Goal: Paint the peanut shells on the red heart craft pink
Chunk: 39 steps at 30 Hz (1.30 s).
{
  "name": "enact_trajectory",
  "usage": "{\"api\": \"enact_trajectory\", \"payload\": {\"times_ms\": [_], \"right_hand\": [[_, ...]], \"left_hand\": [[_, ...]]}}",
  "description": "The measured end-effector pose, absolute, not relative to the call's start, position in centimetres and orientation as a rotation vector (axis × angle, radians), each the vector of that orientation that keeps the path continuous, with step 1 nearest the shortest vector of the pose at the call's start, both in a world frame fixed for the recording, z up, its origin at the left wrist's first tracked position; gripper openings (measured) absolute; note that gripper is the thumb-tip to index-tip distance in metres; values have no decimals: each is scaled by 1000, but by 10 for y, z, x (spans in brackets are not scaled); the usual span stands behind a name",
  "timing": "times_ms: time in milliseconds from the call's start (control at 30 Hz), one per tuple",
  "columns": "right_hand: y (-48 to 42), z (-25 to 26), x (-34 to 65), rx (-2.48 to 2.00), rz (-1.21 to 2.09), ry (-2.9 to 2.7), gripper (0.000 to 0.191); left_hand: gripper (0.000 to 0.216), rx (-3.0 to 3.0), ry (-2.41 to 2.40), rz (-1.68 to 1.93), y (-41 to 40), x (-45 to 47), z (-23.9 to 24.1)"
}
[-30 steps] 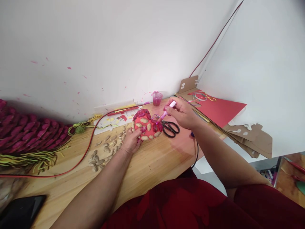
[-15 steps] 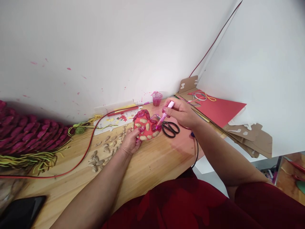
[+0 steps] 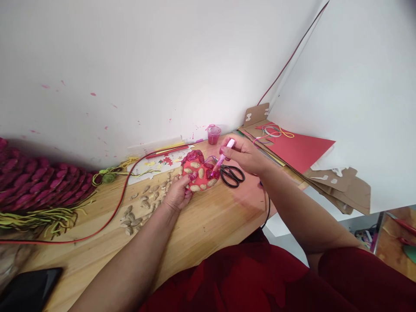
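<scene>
A red heart-shaped piece (image 3: 199,173) studded with tan shells, some painted magenta, rests on the wooden table (image 3: 208,221). My left hand (image 3: 178,193) grips its lower left edge, fingers closed, nails stained pink. My right hand (image 3: 245,155) pinches a pink brush (image 3: 222,157), its tip touching the right side of the heart. Loose tan shells (image 3: 143,206) lie scattered just left of my left hand.
Black scissors (image 3: 231,174) lie right of the heart. A small cup of pink paint (image 3: 213,134) stands by the wall. A red cable (image 3: 113,203) crosses the table. Magenta shell pieces (image 3: 35,180) with green strings sit far left; red paper (image 3: 299,149) and cardboard (image 3: 338,184) right; a dark phone (image 3: 27,288) bottom left.
My right hand has shifted slightly left and the brush tip has moved along the heart's right side. My left hand has stayed on the heart.
</scene>
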State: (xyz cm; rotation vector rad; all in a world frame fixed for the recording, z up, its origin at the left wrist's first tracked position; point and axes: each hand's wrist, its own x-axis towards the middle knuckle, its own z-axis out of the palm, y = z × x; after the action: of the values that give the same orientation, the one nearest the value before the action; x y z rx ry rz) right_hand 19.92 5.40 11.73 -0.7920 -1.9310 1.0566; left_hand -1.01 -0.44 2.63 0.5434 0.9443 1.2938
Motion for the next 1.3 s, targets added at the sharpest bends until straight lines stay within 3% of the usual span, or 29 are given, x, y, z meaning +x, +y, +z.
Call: {"api": "enact_trajectory", "payload": {"times_ms": [667,900,1133,1300], "right_hand": [[56,116,198,-766,1126,-1908,38],[49,119,198,-775,968,-1924,32],[32,129,195,-774,489,-2115,16],[28,134,192,-730,422,-2181,19]], "left_hand": [[47,574,922,1263,-5,-11,25],[52,527,942,1328,-2,-11,22],[51,561,922,1362,-2,-9,21],[49,578,929,1367,-2,-8,21]]}}
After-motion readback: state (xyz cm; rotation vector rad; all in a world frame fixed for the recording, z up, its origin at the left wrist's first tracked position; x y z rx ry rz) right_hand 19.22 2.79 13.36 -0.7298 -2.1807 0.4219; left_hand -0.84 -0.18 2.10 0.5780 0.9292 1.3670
